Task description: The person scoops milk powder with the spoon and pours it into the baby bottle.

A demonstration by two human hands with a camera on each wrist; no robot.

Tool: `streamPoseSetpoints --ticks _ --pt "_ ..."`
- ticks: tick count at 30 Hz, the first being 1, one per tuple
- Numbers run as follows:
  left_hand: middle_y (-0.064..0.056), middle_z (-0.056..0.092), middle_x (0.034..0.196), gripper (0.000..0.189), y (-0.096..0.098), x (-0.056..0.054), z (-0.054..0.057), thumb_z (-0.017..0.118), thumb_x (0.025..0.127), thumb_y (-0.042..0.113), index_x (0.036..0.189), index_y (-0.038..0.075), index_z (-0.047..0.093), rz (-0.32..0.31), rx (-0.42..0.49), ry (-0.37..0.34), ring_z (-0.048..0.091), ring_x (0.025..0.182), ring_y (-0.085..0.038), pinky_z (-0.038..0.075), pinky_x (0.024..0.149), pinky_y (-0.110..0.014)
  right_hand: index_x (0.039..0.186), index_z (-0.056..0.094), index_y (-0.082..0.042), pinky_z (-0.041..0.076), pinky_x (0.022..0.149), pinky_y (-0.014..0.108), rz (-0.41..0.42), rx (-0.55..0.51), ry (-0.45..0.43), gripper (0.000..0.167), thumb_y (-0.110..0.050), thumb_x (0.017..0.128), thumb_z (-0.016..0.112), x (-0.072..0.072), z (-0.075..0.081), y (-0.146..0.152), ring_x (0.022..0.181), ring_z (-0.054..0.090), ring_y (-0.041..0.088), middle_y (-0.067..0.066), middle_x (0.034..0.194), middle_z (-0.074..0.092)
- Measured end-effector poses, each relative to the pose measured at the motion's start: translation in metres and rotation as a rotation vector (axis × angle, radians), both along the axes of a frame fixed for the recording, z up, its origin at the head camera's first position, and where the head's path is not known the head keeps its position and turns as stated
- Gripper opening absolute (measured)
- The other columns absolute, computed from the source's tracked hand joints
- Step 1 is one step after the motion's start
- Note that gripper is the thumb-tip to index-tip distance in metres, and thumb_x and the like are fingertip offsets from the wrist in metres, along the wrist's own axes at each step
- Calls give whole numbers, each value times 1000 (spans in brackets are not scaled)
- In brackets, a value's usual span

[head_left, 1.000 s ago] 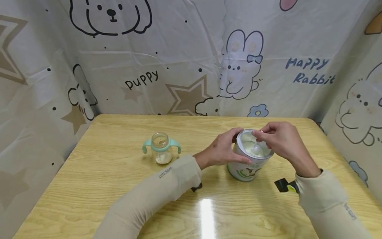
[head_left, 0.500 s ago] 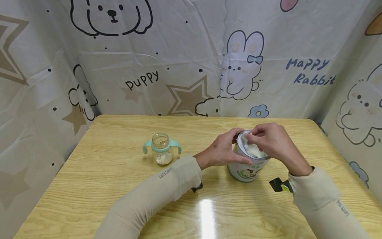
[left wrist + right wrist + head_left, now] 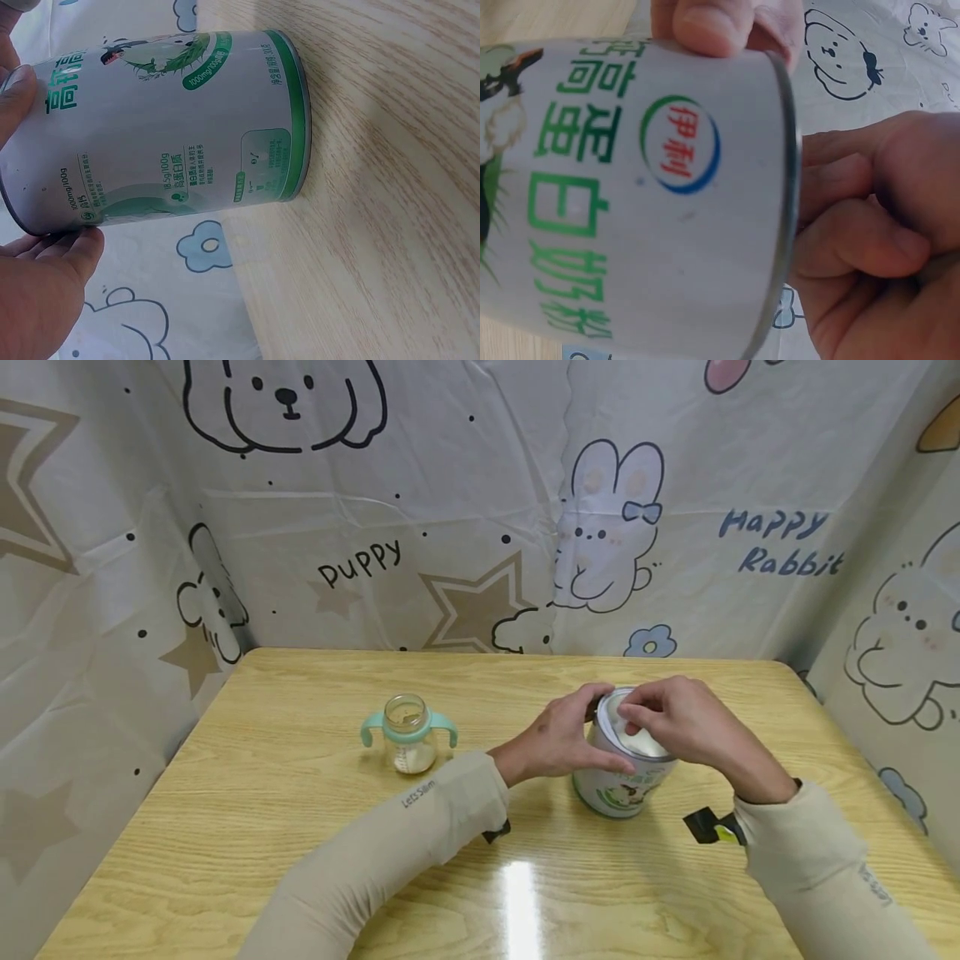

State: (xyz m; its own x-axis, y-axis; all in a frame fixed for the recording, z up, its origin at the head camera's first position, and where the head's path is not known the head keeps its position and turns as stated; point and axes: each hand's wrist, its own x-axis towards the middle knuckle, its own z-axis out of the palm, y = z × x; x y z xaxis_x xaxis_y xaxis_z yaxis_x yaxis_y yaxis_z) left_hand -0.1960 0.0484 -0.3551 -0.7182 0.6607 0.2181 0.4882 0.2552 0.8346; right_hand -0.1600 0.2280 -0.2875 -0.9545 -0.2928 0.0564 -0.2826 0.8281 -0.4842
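Observation:
A white milk powder can [image 3: 611,793] with a green base band stands uncovered on the table, pale powder showing inside. My left hand [image 3: 558,735] grips its left side near the top, thumb in front and fingers behind; the left wrist view shows the can's wall [image 3: 150,135] between them. Over the can's mouth, my right hand [image 3: 678,718] has thumb and fingertips pinched together on a small clear scoop, which the hand now hides. In the right wrist view the curled fingers [image 3: 862,240] are right at the rim. A baby bottle [image 3: 411,756] with mint-green handles stands uncapped on the left, white powder inside.
The wooden table [image 3: 247,827] ends at a cartoon-printed cloth backdrop [image 3: 480,485], which also rises on the left and right. A black camera mount [image 3: 708,827] sticks out from the right wrist.
My right hand has moved left and lower over the can's mouth, taking the scoop with it out of sight. The left hand and the bottle have stayed in place.

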Motion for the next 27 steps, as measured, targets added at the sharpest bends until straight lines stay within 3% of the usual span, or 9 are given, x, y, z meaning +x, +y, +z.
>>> streamPoseSetpoints --ticks 6,13,21,27 --pt "-4 55 135 90 0 0 0 92 73 25 145 7 40 6 -6 -11 54 123 -10 45 103 -22 93 72 -4 41 51 28 -5 -33 -97 21 -19 101 61 2 5 9 62 47 17 1 79 67" --pt "-3 55 133 90 1 0 0 92 73 24 144 7 41 7 2 -10 54 122 -9 44 103 -20 107 69 0 42 50 26 -86 -123 -197 30 -28 104 56 2 10 23 61 46 15 4 82 68" --pt "-7 56 136 92 1 0 -1 93 72 23 145 6 40 6 4 -3 54 123 -10 43 102 -17 118 61 8 38 47 22 -186 -291 -250 36 -25 105 54 3 7 41 58 46 10 1 82 68" --pt "-8 55 138 93 1 -1 -1 93 71 23 146 5 40 12 0 3 54 125 -11 43 103 -16 117 58 10 40 47 20 -238 -393 -231 39 -27 106 52 3 0 60 57 45 7 -8 80 67"
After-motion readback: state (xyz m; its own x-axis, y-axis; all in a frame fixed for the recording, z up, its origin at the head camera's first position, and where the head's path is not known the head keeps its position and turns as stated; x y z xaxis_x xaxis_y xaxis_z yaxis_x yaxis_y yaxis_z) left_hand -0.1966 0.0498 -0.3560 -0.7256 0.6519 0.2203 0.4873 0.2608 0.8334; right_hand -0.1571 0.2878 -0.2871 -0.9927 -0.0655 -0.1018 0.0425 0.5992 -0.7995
